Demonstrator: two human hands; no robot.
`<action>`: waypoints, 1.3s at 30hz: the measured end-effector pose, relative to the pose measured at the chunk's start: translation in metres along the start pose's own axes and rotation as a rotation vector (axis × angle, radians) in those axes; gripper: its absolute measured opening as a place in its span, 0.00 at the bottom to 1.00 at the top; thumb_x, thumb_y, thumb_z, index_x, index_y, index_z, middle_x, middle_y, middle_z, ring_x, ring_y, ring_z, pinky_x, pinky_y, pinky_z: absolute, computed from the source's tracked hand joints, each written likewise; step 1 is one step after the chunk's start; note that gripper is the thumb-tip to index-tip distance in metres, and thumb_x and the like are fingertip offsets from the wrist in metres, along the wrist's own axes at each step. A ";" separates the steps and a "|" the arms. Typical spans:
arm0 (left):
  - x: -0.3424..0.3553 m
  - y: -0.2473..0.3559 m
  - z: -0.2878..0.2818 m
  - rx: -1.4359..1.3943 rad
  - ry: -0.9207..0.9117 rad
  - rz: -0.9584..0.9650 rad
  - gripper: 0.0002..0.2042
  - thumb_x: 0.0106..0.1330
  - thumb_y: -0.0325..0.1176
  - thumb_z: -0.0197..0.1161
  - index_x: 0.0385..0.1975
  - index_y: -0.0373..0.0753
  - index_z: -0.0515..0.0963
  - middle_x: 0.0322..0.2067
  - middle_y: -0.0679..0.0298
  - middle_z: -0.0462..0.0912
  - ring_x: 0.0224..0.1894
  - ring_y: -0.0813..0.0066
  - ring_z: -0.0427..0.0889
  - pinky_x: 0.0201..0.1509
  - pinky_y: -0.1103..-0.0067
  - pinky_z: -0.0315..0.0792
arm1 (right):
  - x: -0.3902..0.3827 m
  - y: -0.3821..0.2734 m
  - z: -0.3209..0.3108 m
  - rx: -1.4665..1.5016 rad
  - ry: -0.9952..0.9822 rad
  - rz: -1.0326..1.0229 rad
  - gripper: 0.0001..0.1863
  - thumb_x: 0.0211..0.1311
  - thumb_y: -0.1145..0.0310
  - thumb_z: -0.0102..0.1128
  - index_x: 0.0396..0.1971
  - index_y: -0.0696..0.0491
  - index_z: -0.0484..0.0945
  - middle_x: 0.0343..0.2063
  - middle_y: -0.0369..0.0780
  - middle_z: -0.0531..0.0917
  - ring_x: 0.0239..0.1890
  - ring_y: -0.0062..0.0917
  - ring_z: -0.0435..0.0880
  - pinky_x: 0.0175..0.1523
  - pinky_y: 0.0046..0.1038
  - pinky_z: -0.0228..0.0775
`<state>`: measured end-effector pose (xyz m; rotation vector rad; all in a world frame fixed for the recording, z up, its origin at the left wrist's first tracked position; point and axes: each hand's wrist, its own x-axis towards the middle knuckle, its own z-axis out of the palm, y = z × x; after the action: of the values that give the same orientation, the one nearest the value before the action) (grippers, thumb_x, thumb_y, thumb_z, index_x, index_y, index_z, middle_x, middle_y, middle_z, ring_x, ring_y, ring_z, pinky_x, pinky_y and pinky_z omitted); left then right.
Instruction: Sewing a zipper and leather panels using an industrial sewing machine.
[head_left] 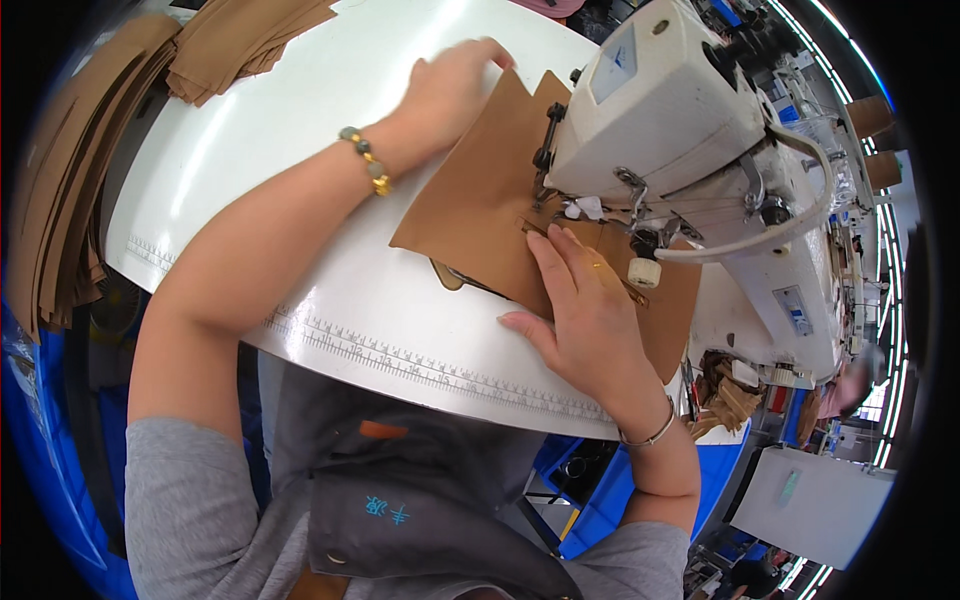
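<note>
A folded brown fabric piece lies on the white sewing table under the needle area of a white sewing machine. My right hand rests palm down on this fabric, fingers stretched toward the presser foot and thumb spread to the side. At the fabric's far left edge is my left hand, its outstretched fingers bent round toward the top corner; the fabric hides part of this hand. A dark slot-like opening shows in the fabric by my right fingertips. Below the fabric's near edge a brown shaped piece peeks out.
Brown fabric pieces are stacked at the table's far left, and more hang beside it. A printed ruler scale follows the near table edge. Crumpled brown scraps lie right of the table, near a blue bin.
</note>
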<state>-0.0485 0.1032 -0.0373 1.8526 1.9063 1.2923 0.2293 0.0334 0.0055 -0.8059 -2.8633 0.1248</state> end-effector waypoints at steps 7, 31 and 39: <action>-0.057 0.026 -0.059 0.262 0.051 0.625 0.16 0.67 0.38 0.70 0.51 0.38 0.82 0.55 0.63 0.85 0.57 0.62 0.81 0.61 0.67 0.75 | -0.002 0.002 0.003 -0.063 0.041 -0.082 0.40 0.63 0.43 0.68 0.64 0.60 0.75 0.63 0.58 0.75 0.62 0.48 0.80 0.54 0.39 0.82; -0.105 0.056 -0.025 0.263 -0.342 0.499 0.21 0.66 0.42 0.69 0.57 0.39 0.83 0.59 0.63 0.83 0.65 0.61 0.79 0.67 0.69 0.74 | -0.054 0.045 -0.029 -0.159 0.209 -0.032 0.31 0.60 0.46 0.71 0.56 0.53 0.84 0.55 0.45 0.83 0.58 0.47 0.79 0.68 0.50 0.63; -0.105 0.053 -0.021 0.250 -0.382 0.460 0.20 0.69 0.43 0.67 0.56 0.38 0.83 0.59 0.63 0.82 0.66 0.63 0.78 0.68 0.70 0.73 | -0.234 0.280 -0.247 -0.882 0.853 0.952 0.25 0.76 0.49 0.57 0.46 0.59 0.87 0.36 0.43 0.89 0.35 0.33 0.87 0.43 0.32 0.77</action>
<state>-0.0031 -0.0074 -0.0338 2.5531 1.5495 0.7309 0.6136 0.1574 0.1821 -1.7316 -1.4665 -1.1142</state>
